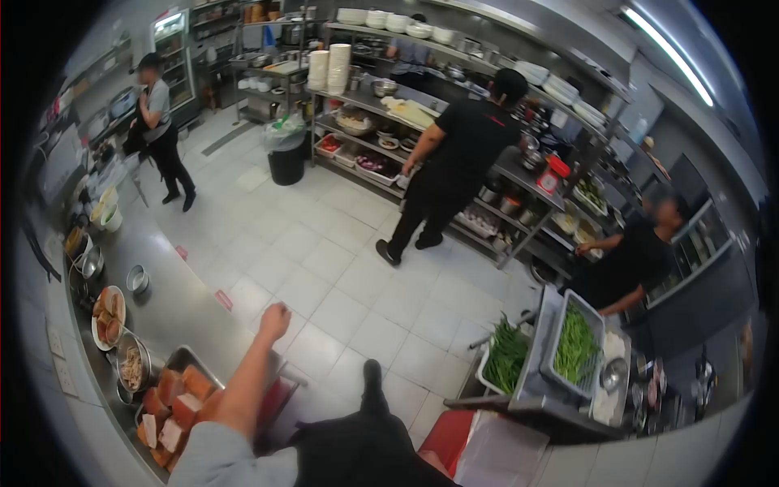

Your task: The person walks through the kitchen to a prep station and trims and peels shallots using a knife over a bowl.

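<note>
Two hands, well apart: left hand (274,322) curled, seemingly empty, over the floor (324,349); can't tell if the right hand (436,463) grips the red board (444,437) beside it. If so, I'd steer clear of the counter (536,345).

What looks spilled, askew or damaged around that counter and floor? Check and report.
Nothing clearly stands out. The meat blocks are heaped in their metal tray, the bowl of shredded food sits upright beside them, and no spill shows on the visible floor tiles. Small stains couldn't be made out at this size.
</note>
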The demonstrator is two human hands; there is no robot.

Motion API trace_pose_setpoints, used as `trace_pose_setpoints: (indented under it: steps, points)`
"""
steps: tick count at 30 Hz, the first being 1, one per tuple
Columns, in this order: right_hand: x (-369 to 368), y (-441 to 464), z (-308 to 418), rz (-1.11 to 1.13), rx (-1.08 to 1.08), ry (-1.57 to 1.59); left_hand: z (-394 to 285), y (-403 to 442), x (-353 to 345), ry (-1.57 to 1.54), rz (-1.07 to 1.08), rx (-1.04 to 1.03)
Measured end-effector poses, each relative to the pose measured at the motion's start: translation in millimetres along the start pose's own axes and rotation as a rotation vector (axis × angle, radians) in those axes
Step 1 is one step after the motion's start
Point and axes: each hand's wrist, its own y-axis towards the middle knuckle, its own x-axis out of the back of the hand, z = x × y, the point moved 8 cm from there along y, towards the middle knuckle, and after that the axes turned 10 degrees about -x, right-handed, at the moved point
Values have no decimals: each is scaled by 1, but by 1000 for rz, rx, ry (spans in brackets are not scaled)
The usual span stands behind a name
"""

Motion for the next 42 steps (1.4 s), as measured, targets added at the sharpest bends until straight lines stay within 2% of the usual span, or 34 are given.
trace_pose_setpoints:
  steps: [1, 4, 7, 8, 9, 11, 12, 13, 14, 15, 16, 18, 20, 23, 24, 26, 28, 32, 35, 36, 38, 40, 41, 42]
  points:
    - [16, 27, 5, -36, 202, -236, 23, 1, -3, 98, 27, 44]
    - [136, 96, 7, 111, -154, 340, 49, -19, -6, 240, 152, 107]
    - [201, 212, 2, 279, -170, 258, 27, -30, -9, 164, 165, 63]
    - [227, 259, 6, 305, -91, 141, 18, -34, -10, 173, 153, 78]
    - [240, 300, 16, 264, 306, -256, 11, -34, -9, 181, 148, 92]
    - [295, 378, 49, 267, 196, -861, 8, -40, -2, 81, 77, 236]
    - [308, 434, 45, 346, 274, -736, 9, -38, 2, -17, 7, 338]
    - [352, 463, 83, 388, 203, -549, 16, -32, 5, -111, -74, 429]
    - [390, 501, 90, 271, -342, 170, 30, -31, -2, -186, -67, 509]
    - [421, 528, 133, 204, -292, 300, 47, -32, -11, -199, -85, 575]
    - [444, 558, 172, 178, -263, 297, 65, -35, -25, -213, -99, 636]
    - [475, 598, 255, 181, -202, 460, 94, -27, -48, -285, -86, 717]
    - [484, 630, 328, 201, -165, 531, 122, -7, -60, -395, -23, 762]
    - [465, 660, 408, 286, -74, 409, 180, 44, -46, -413, -65, 786]
    - [458, 657, 430, 333, -39, 322, 201, 65, -35, -318, 10, 765]
    - [456, 665, 470, 383, -24, 258, 263, 109, -34, -366, 75, 733]
    - [448, 677, 482, 395, -99, 313, 302, 157, -12, -472, 200, 778]
    - [440, 704, 462, 363, -273, 381, 350, 294, 73, -217, 233, 456]
    - [418, 734, 430, 464, -422, 355, 402, 371, 109, -254, 164, 562]
    - [415, 740, 429, 471, -480, 358, 440, 388, 102, -249, 66, 543]
    - [416, 760, 430, 483, -587, 357, 487, 417, 90, -280, 75, 606]
    - [398, 801, 423, 648, -654, 359, 525, 430, 72, -316, 132, 671]
    - [393, 824, 428, 734, -683, 360, 520, 438, 78, -334, 215, 695]
    - [404, 855, 464, 753, -320, 71, 525, 441, 76, -309, 251, 679]
